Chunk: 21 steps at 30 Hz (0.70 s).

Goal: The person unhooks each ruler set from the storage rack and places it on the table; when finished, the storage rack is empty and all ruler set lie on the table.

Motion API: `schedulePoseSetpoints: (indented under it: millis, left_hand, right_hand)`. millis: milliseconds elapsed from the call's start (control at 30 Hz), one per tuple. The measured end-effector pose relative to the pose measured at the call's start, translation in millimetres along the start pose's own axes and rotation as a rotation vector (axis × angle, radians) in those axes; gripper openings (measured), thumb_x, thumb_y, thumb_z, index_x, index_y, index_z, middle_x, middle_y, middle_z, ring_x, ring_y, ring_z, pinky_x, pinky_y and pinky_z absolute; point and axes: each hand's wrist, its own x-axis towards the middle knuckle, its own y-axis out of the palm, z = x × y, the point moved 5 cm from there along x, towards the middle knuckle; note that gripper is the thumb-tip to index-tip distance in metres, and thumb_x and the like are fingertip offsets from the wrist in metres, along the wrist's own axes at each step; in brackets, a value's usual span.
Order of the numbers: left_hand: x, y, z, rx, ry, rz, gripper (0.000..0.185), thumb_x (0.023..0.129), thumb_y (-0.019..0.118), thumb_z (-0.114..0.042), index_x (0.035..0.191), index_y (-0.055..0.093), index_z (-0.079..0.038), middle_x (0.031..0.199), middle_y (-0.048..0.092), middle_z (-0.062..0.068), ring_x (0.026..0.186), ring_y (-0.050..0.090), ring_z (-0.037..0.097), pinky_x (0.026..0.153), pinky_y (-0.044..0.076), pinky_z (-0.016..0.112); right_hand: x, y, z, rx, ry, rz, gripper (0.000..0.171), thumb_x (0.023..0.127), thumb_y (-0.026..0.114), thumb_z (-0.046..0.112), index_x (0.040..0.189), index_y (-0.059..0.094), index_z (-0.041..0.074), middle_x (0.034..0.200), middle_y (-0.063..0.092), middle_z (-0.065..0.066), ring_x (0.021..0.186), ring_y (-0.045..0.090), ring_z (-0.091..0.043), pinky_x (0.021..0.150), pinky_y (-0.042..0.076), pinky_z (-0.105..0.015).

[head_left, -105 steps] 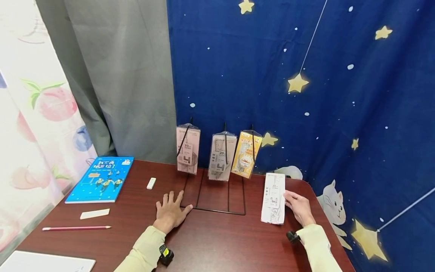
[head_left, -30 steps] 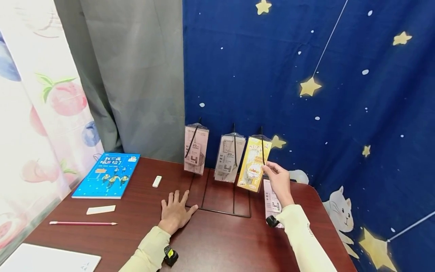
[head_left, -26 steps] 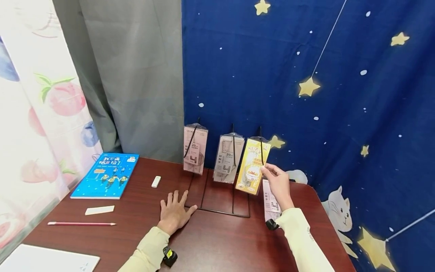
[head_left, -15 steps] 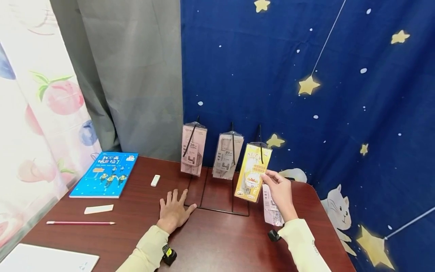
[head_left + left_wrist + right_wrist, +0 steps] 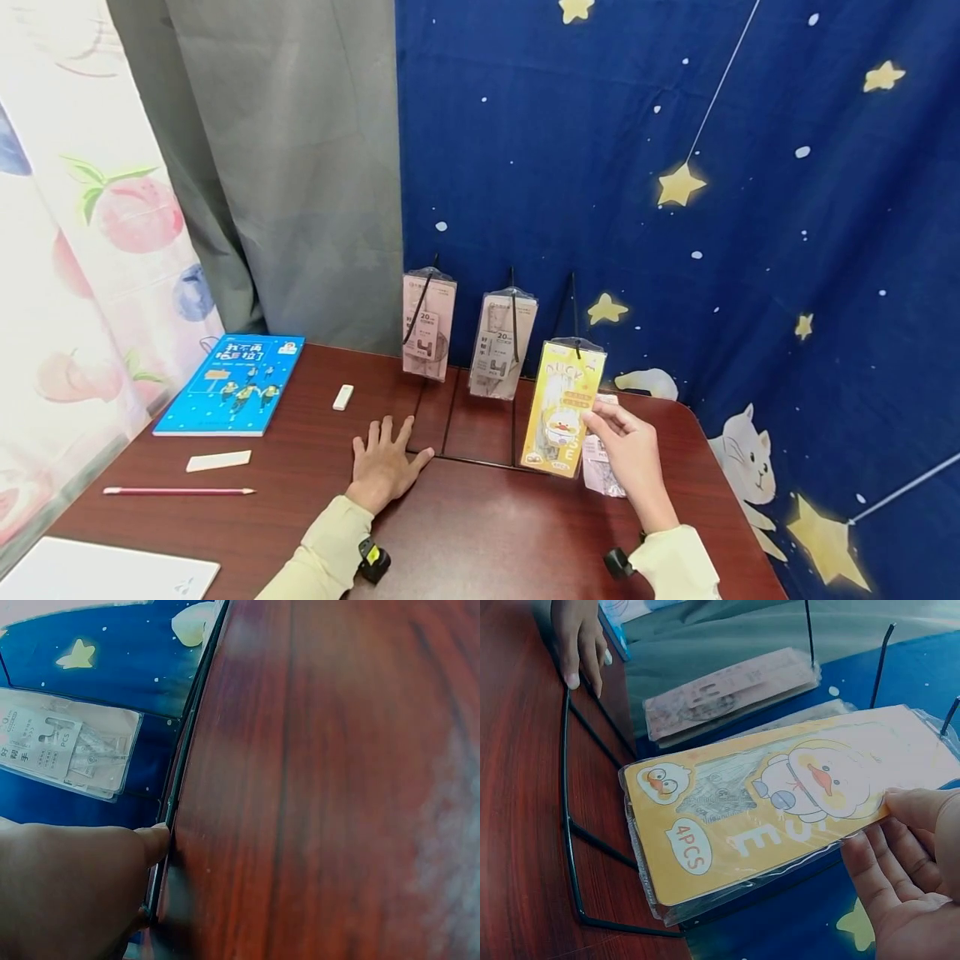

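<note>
My right hand (image 5: 626,446) pinches the right edge of a yellow duck-printed ruler-set packet (image 5: 561,408), thumb in front. Its top sits at the tip of the rack's right hook (image 5: 951,718). "4PCS" and see-through plastic pieces show on the packet in the right wrist view. My left hand (image 5: 382,467) lies with fingers spread on the table, its thumb touching the black wire rack's (image 5: 176,780) base. A pink ruler-set packet (image 5: 427,329) hangs on the left hook and a greyish-pink ruler-set packet (image 5: 501,346) on the middle one.
Behind my right hand, a pale pink packet (image 5: 602,475) lies on the table (image 5: 480,533), partly hidden. Leftward are a blue book (image 5: 228,387), a small white block (image 5: 342,397), a white strip (image 5: 218,461), a pencil (image 5: 180,492) and a white pad (image 5: 112,571). Curtains stand behind.
My right hand has left the pale packet on the table and taken hold of the yellow packet, drawing it forward and down along its hook. My left hand has stayed put.
</note>
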Motion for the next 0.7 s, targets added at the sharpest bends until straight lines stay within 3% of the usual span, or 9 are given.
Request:
schedulePoseSetpoints:
  millis: [167, 700]
  left_hand:
    - [-0.4, 0.1, 0.1, 0.004, 0.000, 0.001, 0.072, 0.103, 0.053, -0.056, 0.159, 0.042, -0.012, 0.158, 0.039, 0.028, 0.149, 0.032, 0.049, 0.112, 0.028, 0.073]
    - [0.0, -0.1, -0.9, -0.009, -0.005, 0.015, 0.073, 0.103, 0.052, -0.056, 0.160, 0.040, -0.013, 0.160, 0.037, 0.029, 0.151, 0.030, 0.050, 0.115, 0.026, 0.074]
  right_hand:
    - [-16.0, -8.5, 3.6, -0.023, 0.005, 0.026, 0.036, 0.090, 0.083, 0.029, 0.116, 0.077, 0.004, 0.108, 0.079, -0.013, 0.086, 0.072, -0.001, 0.078, 0.057, -0.014]
    - [-51.7, -18.8, 20.7, 0.021, 0.001, 0.041, 0.032, 0.089, 0.084, 0.023, 0.112, 0.077, 0.002, 0.094, 0.079, 0.007, 0.083, 0.074, -0.005, 0.075, 0.059, -0.019]
